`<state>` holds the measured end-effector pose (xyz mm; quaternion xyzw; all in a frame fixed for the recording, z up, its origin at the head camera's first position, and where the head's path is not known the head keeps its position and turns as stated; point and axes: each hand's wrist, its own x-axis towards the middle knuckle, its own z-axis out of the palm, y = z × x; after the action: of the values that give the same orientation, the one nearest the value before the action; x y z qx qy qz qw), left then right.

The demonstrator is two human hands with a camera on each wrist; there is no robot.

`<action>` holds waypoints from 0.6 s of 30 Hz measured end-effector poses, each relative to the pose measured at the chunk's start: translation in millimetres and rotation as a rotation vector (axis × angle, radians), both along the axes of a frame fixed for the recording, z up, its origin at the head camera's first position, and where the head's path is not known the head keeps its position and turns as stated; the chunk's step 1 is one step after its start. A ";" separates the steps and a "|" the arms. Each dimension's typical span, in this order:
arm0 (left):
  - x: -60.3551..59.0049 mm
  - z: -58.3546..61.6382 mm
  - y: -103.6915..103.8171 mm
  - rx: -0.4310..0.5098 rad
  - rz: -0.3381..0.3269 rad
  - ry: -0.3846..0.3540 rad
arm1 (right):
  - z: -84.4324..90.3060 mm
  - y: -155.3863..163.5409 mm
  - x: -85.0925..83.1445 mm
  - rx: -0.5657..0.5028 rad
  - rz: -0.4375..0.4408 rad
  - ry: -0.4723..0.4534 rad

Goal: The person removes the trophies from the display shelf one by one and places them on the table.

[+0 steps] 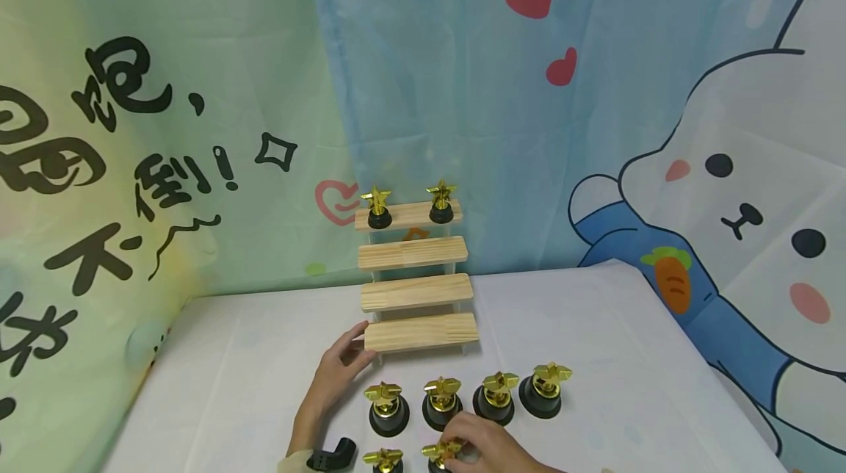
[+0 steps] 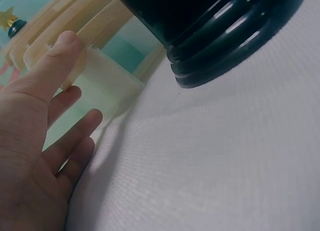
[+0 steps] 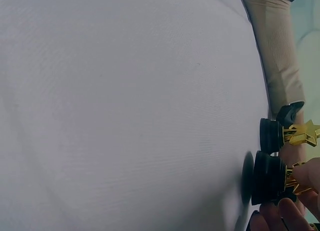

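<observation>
The left hand [image 2: 30,121] touches a wooden shelf [image 2: 106,23] near a glossy dark base [image 2: 215,38].

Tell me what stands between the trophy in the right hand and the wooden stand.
The second trophy from the left in the row of four stands between the held trophy and the stand. The left hand is at the stand's left side, off that line.

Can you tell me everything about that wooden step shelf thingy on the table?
The wooden stand looks like little stairs: four long boards of pale, striped wood with rounded corners, each higher and farther back than the one in front. See-through, whitish supports hold them up. It stands upright on the white tablecloth, before the blue-green curtain. Two gold star trophies with black bases sit on the top board. The left hand is at the bottom board's left end, seemingly touching it.
</observation>
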<state>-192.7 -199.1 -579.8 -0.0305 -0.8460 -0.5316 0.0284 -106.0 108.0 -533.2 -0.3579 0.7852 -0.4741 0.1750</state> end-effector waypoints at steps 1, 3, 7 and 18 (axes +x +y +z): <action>-0.2 -0.1 0.0 -0.001 0.000 -0.001 | -0.5 0.0 -0.1 0.000 0.000 0.003; -0.5 -0.3 0.1 0.000 0.000 -0.001 | -1.3 0.0 -0.2 0.001 0.000 0.011; -0.6 -0.6 0.1 -0.003 -0.001 0.001 | -3.6 0.1 0.0 -0.002 -0.001 0.019; -1.2 -3.1 -0.8 -0.006 -0.006 0.015 | -6.9 -2.7 1.0 0.020 -0.035 -0.024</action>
<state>-193.9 -199.9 -583.0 -0.0369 -0.8472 -0.5289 0.0331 -105.0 105.3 -540.1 -0.3367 0.7938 -0.4735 0.1798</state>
